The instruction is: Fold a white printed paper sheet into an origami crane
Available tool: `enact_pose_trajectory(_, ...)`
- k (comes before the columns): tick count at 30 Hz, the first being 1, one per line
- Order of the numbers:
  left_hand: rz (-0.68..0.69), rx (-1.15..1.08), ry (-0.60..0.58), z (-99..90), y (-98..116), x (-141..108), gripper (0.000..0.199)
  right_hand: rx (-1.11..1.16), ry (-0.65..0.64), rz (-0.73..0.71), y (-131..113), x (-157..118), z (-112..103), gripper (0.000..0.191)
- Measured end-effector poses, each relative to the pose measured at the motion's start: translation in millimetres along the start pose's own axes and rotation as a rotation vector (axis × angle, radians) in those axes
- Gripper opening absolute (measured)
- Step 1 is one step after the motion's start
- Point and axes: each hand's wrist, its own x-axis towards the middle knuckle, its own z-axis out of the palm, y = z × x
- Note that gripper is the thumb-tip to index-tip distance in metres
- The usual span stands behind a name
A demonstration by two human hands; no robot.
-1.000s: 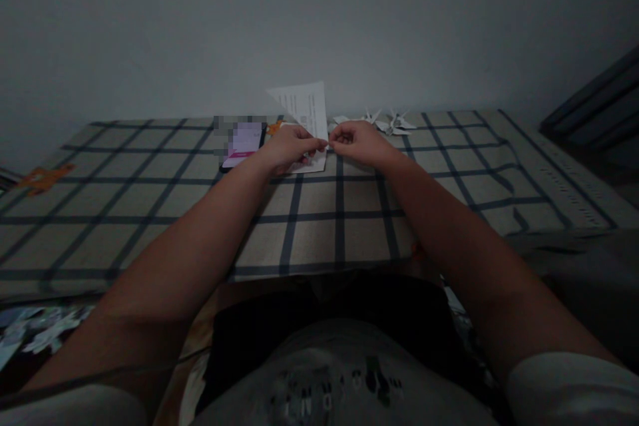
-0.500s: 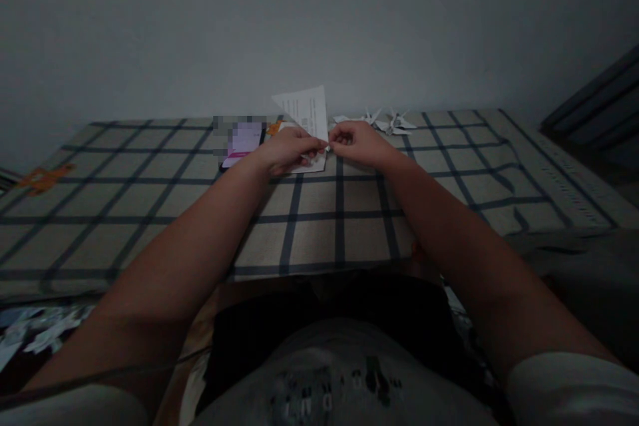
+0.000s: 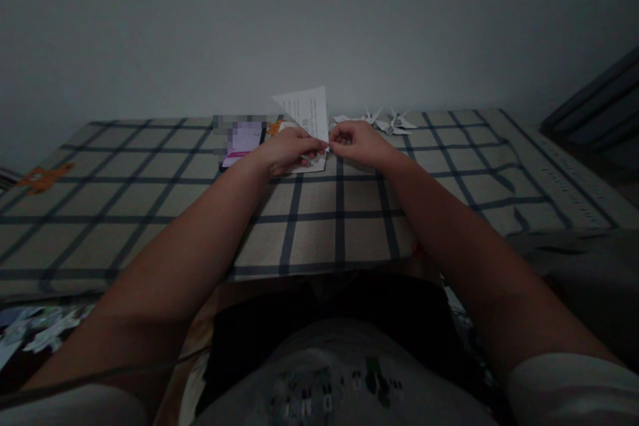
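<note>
A printed white sheet of paper [image 3: 312, 110], folded to a slanted edge, stands up between my hands near the back of the table. My left hand [image 3: 293, 148] grips its lower part, thumb and fingers pinched together near the right corner. Close against it, my right hand [image 3: 357, 142] pinches the same corner with thumb and forefinger, the other fingers curled in. Below the left fingers shows a flat white piece of paper [image 3: 314, 165]; whether it belongs to the same sheet I cannot tell.
Folded paper figures with pointed tips [image 3: 397, 122] lie behind my right hand by the wall. A phone [image 3: 245, 140] with a lit screen lies left of my left hand. The checked tablecloth [image 3: 319, 239] covers the table. White paper scraps [image 3: 50, 333] sit below the table's left front.
Both hands stay almost in place. The small bit of paper between the fingertips is slightly less visible than before.
</note>
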Motion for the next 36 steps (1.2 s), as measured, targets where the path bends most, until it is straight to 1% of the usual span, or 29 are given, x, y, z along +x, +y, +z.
enact_pose_trajectory(5,-0.049,-0.048,-0.045,1.3,2.8,-3.2,0.029,-0.026,-0.007,-0.037,-1.3,-1.0,-0.5,0.006)
enact_pose_trajectory(8,-0.037,-0.068,-0.056,1.0,2.3,-2.6,0.029,-0.016,0.002,-0.035,-0.4,-0.3,-0.7,0.007)
enact_pose_trajectory(12,-0.016,-0.057,-0.004,1.4,2.6,-2.7,0.027,-0.014,0.020,-0.024,1.1,0.1,-1.1,0.005)
enact_pose_trajectory(16,-0.017,-0.054,0.013,2.8,4.2,-3.7,0.026,-0.004,0.026,-0.009,0.4,0.1,-0.5,0.005)
enact_pose_trajectory(20,-0.001,-0.060,0.038,4.3,5.7,-4.3,0.029,0.045,0.018,0.011,1.3,1.2,0.7,0.007)
enact_pose_trajectory(23,0.020,-0.044,0.031,4.2,5.7,-3.7,0.031,0.071,0.013,0.019,3.1,1.9,0.7,0.007)
enact_pose_trajectory(27,0.028,-0.020,0.030,2.7,3.3,-1.3,0.027,0.073,-0.002,0.030,4.2,1.9,-0.3,0.007)
enact_pose_trajectory(32,0.011,0.007,0.037,2.0,0.9,0.5,0.022,0.039,0.004,0.025,2.3,1.0,-0.9,0.008)
enact_pose_trajectory(36,-0.004,0.027,0.064,4.3,5.0,-4.0,0.023,0.034,-0.007,0.029,2.3,1.0,-0.7,0.010)
